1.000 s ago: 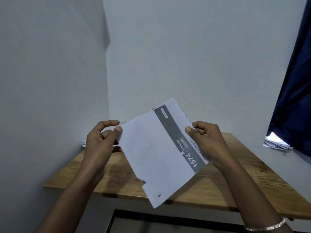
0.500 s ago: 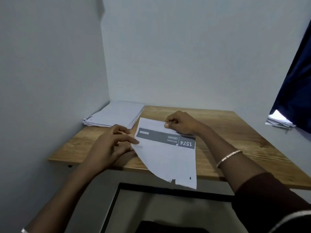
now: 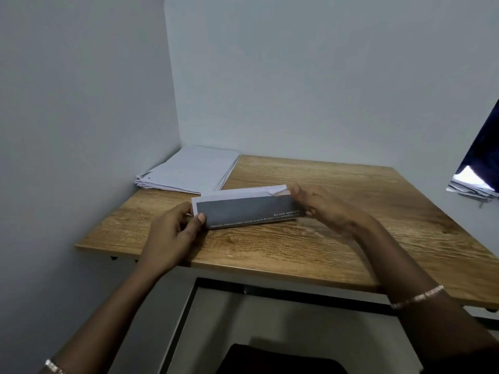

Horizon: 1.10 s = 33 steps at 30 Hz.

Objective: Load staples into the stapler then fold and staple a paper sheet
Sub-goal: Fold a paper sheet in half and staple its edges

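Grey band: a dark grey panel covers most of the upper face of the folded paper sheet [image 3: 247,209], with small pale print along its near edge (upside down to the wearer, too small to read).
White margin: a narrow white strip shows along the far edge and at the left end; the far right corner is lifted and slightly curled.
Shape: folded to a long, narrow strip, lying roughly left to right.
Location: flat on the wooden bench [image 3: 337,238], near its middle, just in front of the stack of papers [image 3: 193,170] in the far left corner.
Left hand [image 3: 172,233]: closed in a pinch on the strip's left end, thumb on top at the grey panel's corner.
Right hand [image 3: 324,206]: at the strip's right end, fingers curled against that end; blurred, so the exact grip cannot be told.
Wrists: a thin bracelet [image 3: 417,296] on the right wrist.
Stapler: cannot be told from this view.
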Tool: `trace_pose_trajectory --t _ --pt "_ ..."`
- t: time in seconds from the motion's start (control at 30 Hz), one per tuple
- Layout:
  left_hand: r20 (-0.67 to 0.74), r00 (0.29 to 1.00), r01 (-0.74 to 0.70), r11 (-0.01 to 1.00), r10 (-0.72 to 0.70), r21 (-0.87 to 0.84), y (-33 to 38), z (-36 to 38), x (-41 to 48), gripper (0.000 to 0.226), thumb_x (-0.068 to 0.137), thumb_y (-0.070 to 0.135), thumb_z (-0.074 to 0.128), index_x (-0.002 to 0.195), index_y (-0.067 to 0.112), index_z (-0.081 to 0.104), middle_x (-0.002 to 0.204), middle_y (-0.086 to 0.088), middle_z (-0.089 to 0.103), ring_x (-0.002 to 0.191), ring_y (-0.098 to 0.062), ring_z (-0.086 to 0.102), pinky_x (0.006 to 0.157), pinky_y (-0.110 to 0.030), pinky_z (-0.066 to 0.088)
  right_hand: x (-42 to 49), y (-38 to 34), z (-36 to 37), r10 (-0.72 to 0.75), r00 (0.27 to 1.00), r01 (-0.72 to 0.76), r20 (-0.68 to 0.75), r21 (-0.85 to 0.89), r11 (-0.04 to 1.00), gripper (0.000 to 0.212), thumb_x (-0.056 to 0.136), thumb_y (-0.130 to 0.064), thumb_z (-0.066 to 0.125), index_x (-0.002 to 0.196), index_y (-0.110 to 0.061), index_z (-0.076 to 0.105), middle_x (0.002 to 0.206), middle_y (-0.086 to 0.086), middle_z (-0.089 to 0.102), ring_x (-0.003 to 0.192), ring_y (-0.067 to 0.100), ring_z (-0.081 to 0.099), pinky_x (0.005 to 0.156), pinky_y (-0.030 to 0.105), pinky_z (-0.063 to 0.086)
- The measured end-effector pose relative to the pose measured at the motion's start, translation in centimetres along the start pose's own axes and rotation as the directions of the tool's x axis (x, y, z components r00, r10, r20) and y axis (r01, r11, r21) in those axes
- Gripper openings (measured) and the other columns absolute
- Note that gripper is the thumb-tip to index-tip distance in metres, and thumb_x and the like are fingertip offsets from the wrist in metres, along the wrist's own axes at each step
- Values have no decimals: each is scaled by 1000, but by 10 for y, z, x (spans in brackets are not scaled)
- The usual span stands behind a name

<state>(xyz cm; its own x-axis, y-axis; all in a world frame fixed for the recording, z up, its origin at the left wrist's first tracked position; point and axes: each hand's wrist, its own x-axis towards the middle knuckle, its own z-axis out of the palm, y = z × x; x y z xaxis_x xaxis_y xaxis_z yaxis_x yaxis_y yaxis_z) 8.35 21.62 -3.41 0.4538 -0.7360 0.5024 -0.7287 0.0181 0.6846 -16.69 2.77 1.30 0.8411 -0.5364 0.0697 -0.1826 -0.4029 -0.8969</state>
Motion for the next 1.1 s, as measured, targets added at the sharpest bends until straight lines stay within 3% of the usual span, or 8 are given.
trace_pose_trajectory --t 0.1,0.2,0.33,0.47,0.73,0.9,1.0,1.1 --pt "-20 994 106 993 -107 -47 -2 4 6 22 96 24 62 75 21 62 60 6 70 54 -4 64 53 -25 44 -15 27 2 19 998 -15 -65 54 998 50 83 -52 76 126 -26 69 118 -2 77 112 17 71 105 44 52" --pt "-47 983 173 984 -175 -34 1 9 9 26 95 27 63 70 22 58 61 3 70 61 -21 68 62 -38 54 -11 34 11 0 967 8 -256 30 1000 29 94 -31 70 121 -20 73 106 -1 81 102 17 76 98 41 54" --pt "-49 976 211 977 -213 -45 4 12 11 18 88 32 67 77 19 63 67 -1 73 63 -30 69 67 -51 56 -11 35 16 34 952 -34 -306 8 999 25 91 -33 73 114 -23 76 97 -5 82 93 11 77 88 31 54" --pt "-12 973 228 971 -229 -67 5 13 13 17 91 35 66 84 20 64 75 -5 75 64 -34 72 68 -59 57 -11 28 21 89 936 -37 -341 156 987 38 86 -44 76 115 -20 76 101 -4 82 97 13 77 89 30 54" --pt "-58 978 208 965 -201 160 10 14 10 22 82 26 71 67 13 60 64 0 64 64 -23 62 58 -36 46 -14 27 28 103 885 -180 -454 -129 975 27 82 -34 82 106 -22 81 98 -10 80 84 1 73 66 14 48" --pt "-32 967 254 941 -253 223 8 16 12 24 82 31 71 66 18 58 63 3 63 69 -22 59 74 -38 44 -12 20 33 100 868 -242 -486 -239 940 27 81 -34 83 106 -23 81 103 -8 80 87 1 69 71 21 50" --pt "-35 965 259 916 -262 306 7 19 15 27 84 35 68 65 23 54 64 6 60 67 -13 54 86 -42 38 -12 16 36 118 847 -330 -518 -341 880 29 80 -40 82 104 -25 80 100 -7 79 94 12 68 94 45 52" --pt "-53 962 268 893 -268 362 8 22 14 25 85 38 64 67 26 53 67 9 58 68 -13 49 83 -40 26 -11 15 37 146 830 -376 -538 -347 859 27 79 -41 82 100 -23 78 90 -10 74 90 15 65 97 54 49"
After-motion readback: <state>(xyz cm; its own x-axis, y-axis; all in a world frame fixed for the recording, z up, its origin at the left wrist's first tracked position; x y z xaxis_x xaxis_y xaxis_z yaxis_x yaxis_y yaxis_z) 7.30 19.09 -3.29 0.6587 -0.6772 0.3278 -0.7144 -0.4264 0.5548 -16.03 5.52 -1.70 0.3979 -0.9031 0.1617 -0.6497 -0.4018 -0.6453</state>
